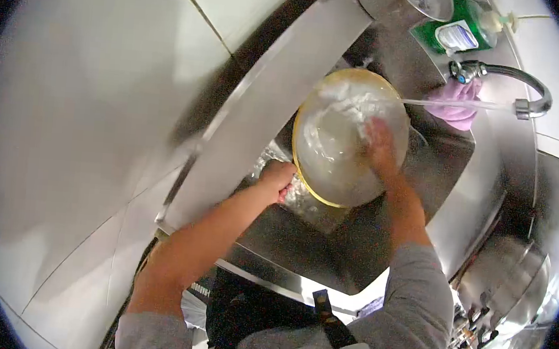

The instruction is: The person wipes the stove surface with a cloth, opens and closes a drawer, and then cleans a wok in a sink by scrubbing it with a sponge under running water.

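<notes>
A wide round bowl [332, 136] with a yellow rim sits tilted in the steel sink [417, 179], with cloudy, splashing water on its inside. My left hand [278, 178] is closed on the bowl's rim at its lower left. Inside the bowl, toward its right side, is my right hand [379, 140]. Motion blurs its fingers, so I cannot make out whether it holds anything. From the curved faucet [524, 105] a stream of water [442, 103] runs into the bowl's upper part.
A pink cloth [457, 103] hangs by the faucet. Beyond it stand a green soap bottle [455, 34] and a metal pot [408, 4] on the sink's ledge. White tiled wall [86, 126] borders the left. Shiny metal ware [504, 284] is at the lower right.
</notes>
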Motion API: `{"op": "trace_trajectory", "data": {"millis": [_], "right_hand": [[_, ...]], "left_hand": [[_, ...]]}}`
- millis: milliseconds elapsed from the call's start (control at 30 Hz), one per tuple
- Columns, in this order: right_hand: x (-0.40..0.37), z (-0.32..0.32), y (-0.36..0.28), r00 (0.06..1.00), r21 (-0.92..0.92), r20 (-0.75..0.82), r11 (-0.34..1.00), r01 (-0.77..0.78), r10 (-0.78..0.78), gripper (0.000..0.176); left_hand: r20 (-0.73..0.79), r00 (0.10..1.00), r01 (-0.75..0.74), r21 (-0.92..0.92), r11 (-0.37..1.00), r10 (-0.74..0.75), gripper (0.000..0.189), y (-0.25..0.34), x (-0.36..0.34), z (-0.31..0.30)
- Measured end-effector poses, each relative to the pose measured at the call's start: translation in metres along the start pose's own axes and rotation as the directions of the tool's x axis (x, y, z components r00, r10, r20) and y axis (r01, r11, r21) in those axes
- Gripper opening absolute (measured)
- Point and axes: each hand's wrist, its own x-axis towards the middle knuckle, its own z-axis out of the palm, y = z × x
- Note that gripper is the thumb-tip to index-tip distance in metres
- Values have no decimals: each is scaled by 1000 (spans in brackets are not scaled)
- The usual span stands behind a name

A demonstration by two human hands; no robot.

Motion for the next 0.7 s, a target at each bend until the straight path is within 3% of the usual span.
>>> {"op": "trace_trajectory", "data": {"millis": [33,67,100,167,200,267,300,367,400,467,500,567,633,667,700], "right_hand": [[-26,15,5,997,-579,29,812,77,-74,54],[-46,52,27,1000,-589,11,808,-10,20,53],[-51,64,3,996,-388,-65,917,-88,68,48],[-27,66,-35,983,-158,-132,976,-149,128,44],[6,44,-53,974,-285,8,934,-214,226,42],[45,20,-38,936,-414,126,875,-251,328,40],[44,3,-14,973,-498,88,855,-144,215,38],[37,-3,-34,994,-576,45,816,-52,95,37],[23,-7,-86,962,-245,-140,934,-261,233,37],[-4,33,-52,932,-207,-351,978,16,-90,36],[-7,64,-4,933,-213,-346,977,24,-99,36],[14,61,-12,983,-372,-172,928,-6,-63,38],[65,31,-1,990,-586,-49,806,80,-134,42],[75,13,3,983,-631,-39,767,116,-181,43],[60,2,-6,987,-609,-50,788,93,-155,45]], "left_hand": [[36,999,-10,-31,999,11,19,0,0,0],[10,999,-36,-59,998,37,14,3,-6,3],[-67,998,-13,-32,999,11,14,2,-1,4],[-48,998,-39,-51,998,36,15,4,-6,2],[-47,998,-34,-50,998,31,15,1,-6,1],[-131,986,-99,6,995,99,16,2,-4,3],[-135,987,-90,10,996,91,16,0,-3,5],[-36,999,-27,-45,999,25,17,4,-5,0],[-82,996,-31,-23,999,29,16,5,-5,3],[-84,996,-47,-40,998,44,16,2,-3,2],[-100,993,-64,-65,996,58,17,0,-1,3],[-141,989,-61,-77,995,50,13,0,1,5],[-389,914,-199,-177,964,117,25,-5,13,6],[-152,978,-165,-136,977,144,45,-4,14,-4],[-167,976,-162,-137,977,138,45,-3,13,-5]]}}
